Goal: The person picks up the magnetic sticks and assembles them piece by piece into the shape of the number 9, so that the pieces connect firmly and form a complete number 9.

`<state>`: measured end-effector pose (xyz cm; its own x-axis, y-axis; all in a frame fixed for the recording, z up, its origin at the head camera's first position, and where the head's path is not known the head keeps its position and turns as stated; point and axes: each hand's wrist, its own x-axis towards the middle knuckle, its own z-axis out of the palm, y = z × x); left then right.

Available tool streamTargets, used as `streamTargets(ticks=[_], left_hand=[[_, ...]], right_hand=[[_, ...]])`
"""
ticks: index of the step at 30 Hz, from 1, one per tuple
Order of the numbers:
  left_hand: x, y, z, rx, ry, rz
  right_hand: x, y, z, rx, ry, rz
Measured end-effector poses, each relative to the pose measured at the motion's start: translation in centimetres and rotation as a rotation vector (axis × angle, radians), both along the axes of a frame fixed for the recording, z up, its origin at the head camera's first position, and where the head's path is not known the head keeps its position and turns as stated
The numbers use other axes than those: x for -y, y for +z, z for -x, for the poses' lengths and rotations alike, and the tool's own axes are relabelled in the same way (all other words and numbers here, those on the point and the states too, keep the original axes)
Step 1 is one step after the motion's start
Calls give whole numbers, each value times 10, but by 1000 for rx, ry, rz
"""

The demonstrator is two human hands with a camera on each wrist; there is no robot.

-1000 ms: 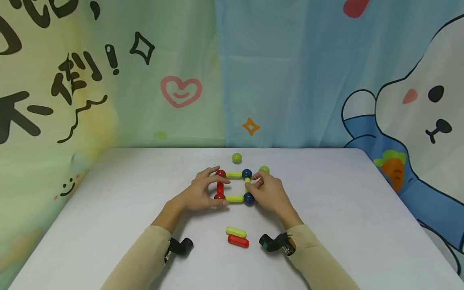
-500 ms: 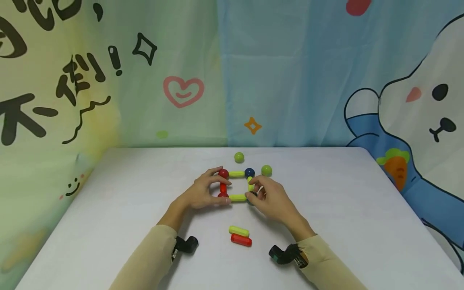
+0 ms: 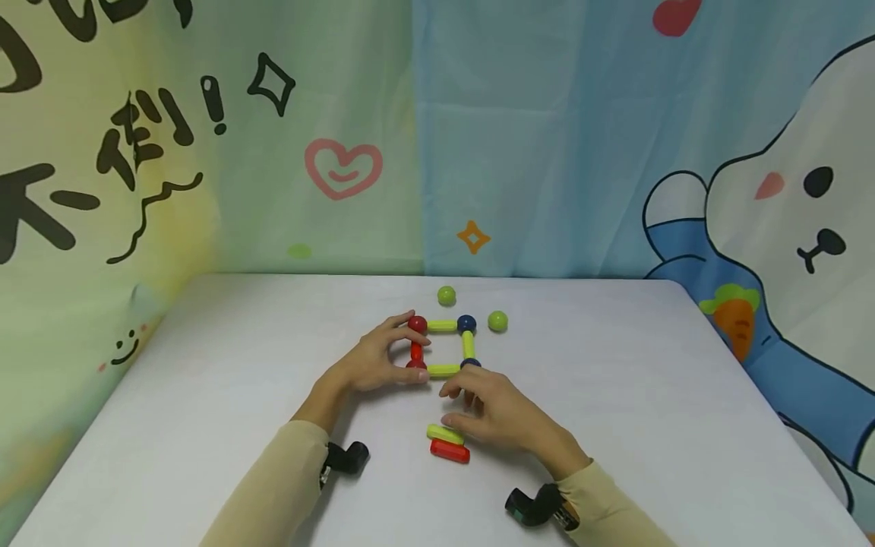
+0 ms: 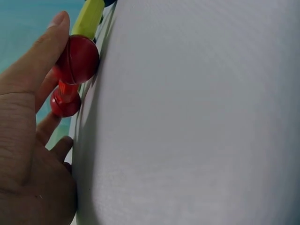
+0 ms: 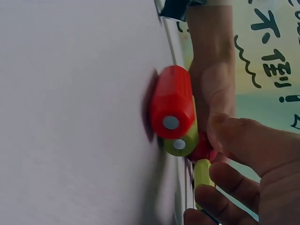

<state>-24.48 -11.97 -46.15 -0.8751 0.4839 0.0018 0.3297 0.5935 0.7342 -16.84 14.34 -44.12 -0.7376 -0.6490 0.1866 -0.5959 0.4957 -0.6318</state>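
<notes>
A square of magnetic rods and balls lies on the white table, with red balls (image 3: 417,324) and a red rod (image 3: 416,352) on its left side. Its right side has blue balls (image 3: 466,324) and a yellow-green rod (image 3: 468,346). My left hand (image 3: 376,353) holds the red side between thumb and fingers; the left wrist view shows the thumb against the nearer red ball (image 4: 83,60). Fingers parted, my right hand (image 3: 502,410) hovers beside a loose yellow-green rod (image 3: 443,433) and a loose red rod (image 5: 172,101), which lie side by side.
Two loose green balls (image 3: 446,295) sit behind the square and to its right. The white table (image 3: 239,365) ends at a printed curtain (image 3: 519,137) behind. Each wrist carries a small black camera (image 3: 349,458).
My right hand has left the square's right side and moved toward me, down to the loose rods. My left hand has stayed on the red side.
</notes>
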Motion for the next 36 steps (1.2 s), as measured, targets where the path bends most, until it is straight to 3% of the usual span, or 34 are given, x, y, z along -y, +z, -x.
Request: streamTargets(ticks=[6,18,22,26,30,36], left_hand=[[-2,-1,1,7,5,8],[-4,-2,-1,0,23,2],[-4,1,-3,-3,26,17],[-6,3,-4,-3,15,47],[-8,3,-4,2,2,62],[-3,2,-5,7,9,70]], right_hand=[[-1,0,-4,59,24,-79],[3,-2,-2,145,102,-108],[5,-3,-2,125,142,-91],[5,-2,-4,40,188,-61],[4,2,-6,-5,187,-118],[5,4,-7,12,193,-181]])
